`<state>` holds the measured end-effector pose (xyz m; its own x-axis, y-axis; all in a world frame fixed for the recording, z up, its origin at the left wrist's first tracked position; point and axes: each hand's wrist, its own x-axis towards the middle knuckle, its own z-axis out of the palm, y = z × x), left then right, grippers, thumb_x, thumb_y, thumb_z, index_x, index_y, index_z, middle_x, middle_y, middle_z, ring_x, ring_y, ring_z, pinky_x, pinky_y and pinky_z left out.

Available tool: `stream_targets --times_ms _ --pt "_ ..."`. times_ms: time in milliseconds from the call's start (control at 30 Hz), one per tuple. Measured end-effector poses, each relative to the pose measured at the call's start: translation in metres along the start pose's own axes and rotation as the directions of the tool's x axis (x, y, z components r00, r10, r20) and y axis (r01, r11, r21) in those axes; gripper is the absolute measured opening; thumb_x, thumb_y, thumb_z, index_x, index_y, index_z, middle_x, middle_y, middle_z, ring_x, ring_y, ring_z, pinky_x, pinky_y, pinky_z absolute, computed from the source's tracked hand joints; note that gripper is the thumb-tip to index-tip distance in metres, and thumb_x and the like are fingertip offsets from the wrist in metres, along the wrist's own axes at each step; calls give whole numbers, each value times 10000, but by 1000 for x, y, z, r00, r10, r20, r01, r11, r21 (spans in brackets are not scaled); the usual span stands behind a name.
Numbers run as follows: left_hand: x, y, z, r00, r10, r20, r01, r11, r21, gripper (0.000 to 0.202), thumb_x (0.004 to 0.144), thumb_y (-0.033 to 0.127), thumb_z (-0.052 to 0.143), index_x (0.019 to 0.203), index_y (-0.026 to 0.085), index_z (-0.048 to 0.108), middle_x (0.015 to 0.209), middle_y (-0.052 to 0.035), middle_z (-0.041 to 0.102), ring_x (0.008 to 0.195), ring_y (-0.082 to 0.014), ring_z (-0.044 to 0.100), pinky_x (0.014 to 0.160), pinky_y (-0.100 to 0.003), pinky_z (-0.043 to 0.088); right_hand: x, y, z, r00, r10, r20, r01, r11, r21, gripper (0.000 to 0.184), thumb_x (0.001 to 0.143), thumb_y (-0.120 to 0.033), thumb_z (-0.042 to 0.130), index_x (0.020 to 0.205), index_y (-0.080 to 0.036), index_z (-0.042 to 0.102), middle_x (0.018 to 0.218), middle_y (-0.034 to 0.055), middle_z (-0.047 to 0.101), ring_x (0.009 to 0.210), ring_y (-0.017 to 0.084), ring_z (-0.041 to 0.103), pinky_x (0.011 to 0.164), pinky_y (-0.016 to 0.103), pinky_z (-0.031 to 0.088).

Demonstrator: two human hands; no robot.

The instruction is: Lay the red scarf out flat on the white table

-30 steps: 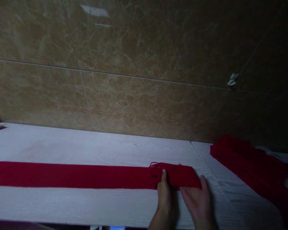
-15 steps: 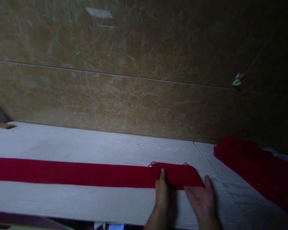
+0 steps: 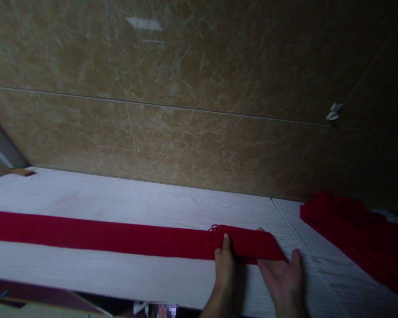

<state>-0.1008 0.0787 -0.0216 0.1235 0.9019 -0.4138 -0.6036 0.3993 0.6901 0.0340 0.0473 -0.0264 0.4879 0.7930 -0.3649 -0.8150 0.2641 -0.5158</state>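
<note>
A long red scarf (image 3: 112, 236) lies stretched across the white wood-grain table (image 3: 119, 278). Its right end (image 3: 252, 245) is folded back over itself, with the fringe (image 3: 214, 234) lying on top. My left hand (image 3: 223, 267) pinches the fold next to the fringe, thumb on top. My right hand (image 3: 281, 278) lies palm up at the folded end. Its fingers reach under the cloth, and one fingertip shows beyond the far edge.
A pile of more red cloth (image 3: 358, 232) sits at the right on an adjoining table panel. A brown marble-tiled wall (image 3: 199, 110) rises right behind the table. A small wooden piece (image 3: 20, 172) lies at the far left corner. The scene is dim.
Both hands stay at the scarf's folded end. My right hand has slid slightly to the right along the end, and the view has shifted a little.
</note>
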Motion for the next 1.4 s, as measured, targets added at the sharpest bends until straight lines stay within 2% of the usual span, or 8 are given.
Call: stream_targets --times_ms 200,333,467,633,767,967,1133,1400 --pt "-1 2 -2 1000 9 7 -9 1000 -27 350 866 414 705 841 75 787 965 -193 803 1024 -348 732 1008 -414 507 2 -1 -4 1000 -5 27 5 1000 5 702 1048 -564 220 1358 -54 590 1204 219 717 1159 309 678 1079 575 474" --pt "2 -3 -2 999 0 32 3 995 -98 390 840 442 737 859 55 784 947 -212 794 985 -348 737 1000 -420 509 0 -1 3 1000 -12 -24 13 1000 13 719 1051 -565 215 1360 -27 577 1210 222 714 1194 310 662 1123 568 433" --pt "5 -8 -3 999 23 39 -17 990 -143 361 845 422 735 932 74 780 985 -181 796 999 -315 737 1031 -407 498 1 -2 0 999 -19 -37 19 1000 15 708 1050 -583 229 1352 -56 593 1166 202 732 1154 309 680 1115 580 435" --pt "8 -8 -7 998 9 67 4 982 -186 381 823 468 749 881 91 767 924 -168 798 929 -314 745 942 -424 554 4 -3 -8 999 -50 0 50 998 24 700 1054 -577 225 1382 -71 581 1174 202 728 1105 301 697 1063 576 482" --pt "8 -1 -8 999 12 37 -3 976 -219 396 761 480 799 883 105 753 911 -152 794 856 -292 745 828 -397 587 5 -3 -7 999 -53 -12 53 998 22 720 1049 -581 223 1384 -53 580 1171 216 726 1075 311 703 1040 582 492" --pt "-5 16 -5 994 16 -111 -36 983 -181 322 801 430 767 872 117 746 908 -148 785 874 -297 738 851 -402 571 6 -4 -7 999 -41 13 41 999 15 716 1042 -596 239 1364 -72 606 1177 208 727 1102 318 692 1062 602 468" --pt "-7 18 -8 988 131 -81 -138 986 -90 421 738 540 794 795 124 751 845 -134 786 830 -287 722 842 -386 552 4 -4 -6 999 -38 -16 38 999 6 711 1038 -602 242 1341 -80 617 1168 196 733 1118 307 686 1084 584 456" --pt "-3 19 -16 989 80 -127 -89 994 -65 397 771 507 780 826 115 754 855 -133 787 840 -282 719 877 -399 544 1 -3 -5 999 -43 -3 43 999 24 697 1037 -591 264 1330 -67 618 1179 208 727 1111 304 691 1066 574 474"
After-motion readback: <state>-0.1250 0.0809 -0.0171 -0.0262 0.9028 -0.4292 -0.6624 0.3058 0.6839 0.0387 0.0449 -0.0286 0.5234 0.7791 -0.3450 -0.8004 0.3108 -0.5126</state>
